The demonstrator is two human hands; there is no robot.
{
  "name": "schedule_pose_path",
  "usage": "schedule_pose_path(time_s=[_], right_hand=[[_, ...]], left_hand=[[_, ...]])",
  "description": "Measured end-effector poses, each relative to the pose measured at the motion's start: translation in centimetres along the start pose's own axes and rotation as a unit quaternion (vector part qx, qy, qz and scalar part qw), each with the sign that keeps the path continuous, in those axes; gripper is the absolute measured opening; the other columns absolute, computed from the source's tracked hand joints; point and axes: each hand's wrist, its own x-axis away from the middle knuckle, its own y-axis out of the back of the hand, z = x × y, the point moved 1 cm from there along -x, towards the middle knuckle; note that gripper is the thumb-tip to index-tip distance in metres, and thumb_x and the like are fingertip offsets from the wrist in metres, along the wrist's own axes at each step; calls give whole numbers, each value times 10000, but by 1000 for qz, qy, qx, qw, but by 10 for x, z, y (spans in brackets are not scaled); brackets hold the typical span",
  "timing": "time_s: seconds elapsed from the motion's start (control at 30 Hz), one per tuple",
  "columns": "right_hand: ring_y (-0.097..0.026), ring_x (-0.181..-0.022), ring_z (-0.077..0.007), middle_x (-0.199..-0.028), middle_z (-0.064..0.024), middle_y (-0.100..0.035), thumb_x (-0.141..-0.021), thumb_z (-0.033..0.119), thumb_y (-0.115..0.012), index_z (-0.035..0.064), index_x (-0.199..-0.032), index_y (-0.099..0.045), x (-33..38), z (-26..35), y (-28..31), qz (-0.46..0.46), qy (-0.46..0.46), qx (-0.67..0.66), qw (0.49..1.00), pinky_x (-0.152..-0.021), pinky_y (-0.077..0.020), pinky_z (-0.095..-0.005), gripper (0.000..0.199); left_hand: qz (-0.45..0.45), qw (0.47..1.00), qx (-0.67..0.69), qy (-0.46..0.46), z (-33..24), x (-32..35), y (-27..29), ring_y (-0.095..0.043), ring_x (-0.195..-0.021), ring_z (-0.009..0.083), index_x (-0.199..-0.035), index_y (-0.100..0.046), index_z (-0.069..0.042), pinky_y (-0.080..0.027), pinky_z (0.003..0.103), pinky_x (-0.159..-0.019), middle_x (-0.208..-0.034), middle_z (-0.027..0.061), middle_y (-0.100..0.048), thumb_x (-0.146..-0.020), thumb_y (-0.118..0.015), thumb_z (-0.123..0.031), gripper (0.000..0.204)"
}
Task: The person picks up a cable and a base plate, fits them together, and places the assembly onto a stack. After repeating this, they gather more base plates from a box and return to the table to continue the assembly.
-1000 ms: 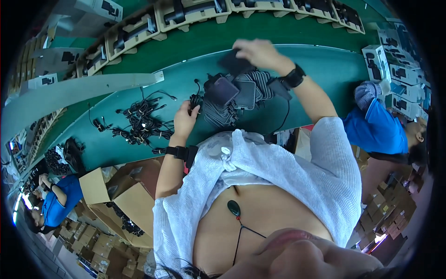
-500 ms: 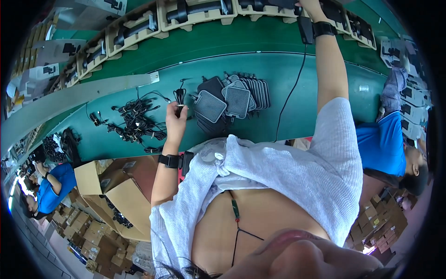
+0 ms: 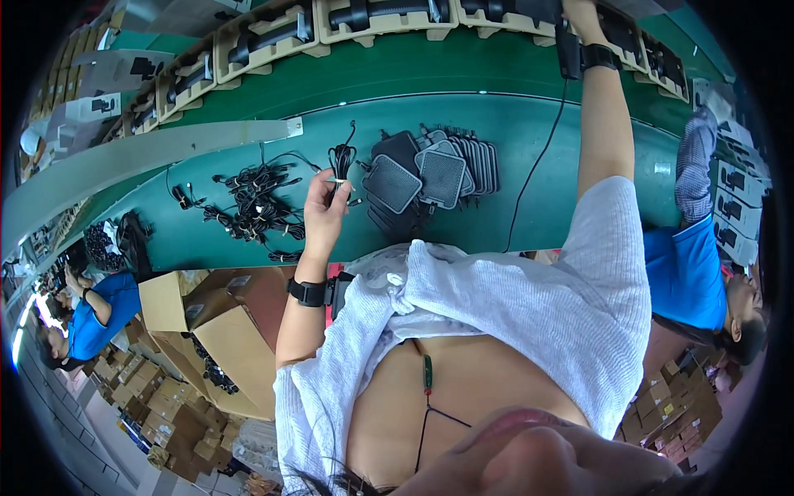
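My left hand [image 3: 324, 217] is closed on a coiled black cable [image 3: 340, 157], tied with a light band and held upright above the bench. To its left lies a heap of similar black cables [image 3: 256, 198]. Just right of it is a pile of dark grey flat rectangular pads [image 3: 442, 178] with rounded corners, several standing in a leaning row. At the far end of my outstretched right arm, my right hand [image 3: 585, 18] is over the row of moulded trays [image 3: 426, 35]. Its fingers are mostly cut off by the top edge, so what they touch is hidden.
A metal rail [image 3: 165, 163] slants across the left of the green bench [image 3: 397, 116]. From my right wrist device [image 3: 569, 54] a thin black cord [image 3: 536, 157] hangs down. An open carton [image 3: 236, 351] stands lower left. Co-workers in blue sit at left [image 3: 107, 318] and right [image 3: 682, 269].
The whole view has shifted, so the bench and its items appear farther right. My left hand still holds the coiled cable, and my right arm is still stretched to the trays.
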Motion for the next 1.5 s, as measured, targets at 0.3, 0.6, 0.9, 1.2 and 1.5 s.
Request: schedule_pose_path(time_s=[0.3, 0.6, 0.9, 1.2, 1.5], right_hand=[[-526, -1037, -357, -1093, -204, -566, -733, 147, -660, 55, -1079, -609, 27, -44, -25, -86, 300, 189, 931, -872, -435, -430, 361], [-584, -952, -340, -995, -157, -637, -827, 402, -565, 61, -1112, -583, 262, 62, -113, 515, 369, 100, 767, -878, -433, -424, 445], [-474, -793, -119, -811, -7, -465, -996, 301, -351, -41, -1195, -464, 261, 37, -107, 348, -70, -400, 845, -821, -424, -302, 412], [-508, -705, -129, -828, -44, -541, -952, 269, -470, -12, -1125, -475, 291, 24, -92, 351, 92, -189, 913, -623, -411, -251, 330], [-574, -902, -186, -874, -106, -571, -921, 106, -473, -11, -1140, -437, 315, 10, -92, 378, 113, -103, 913, -790, -442, -306, 251]], left_hand=[[90, 993, 74, -13, -31, -12, -25, -576, -768, 92, -1160, -491, 25, -469, 210, -639, -866, 47, -613, -898, -565, -101, 300], [145, 987, 17, -73, -48, -20, -36, -538, -688, 86, -1033, -539, 18, -451, 231, -634, -792, 17, -582, -902, -564, -138, 206], [-14, 952, -158, -263, -48, -11, -55, -557, -928, 225, -1115, -493, -5, -438, 345, -841, -1031, 121, -587, -823, -656, -213, 393], [372, 922, 81, 70, -31, -20, -59, -438, -497, 59, -969, -546, -30, -378, 205, -488, -659, 5, -521, -950, -478, -175, 161], [224, 938, 263, 14, -34, -32, -72, -409, -464, 82, -938, -498, -45, -376, 213, -476, -627, 23, -500, -959, -469, -202, 160]])
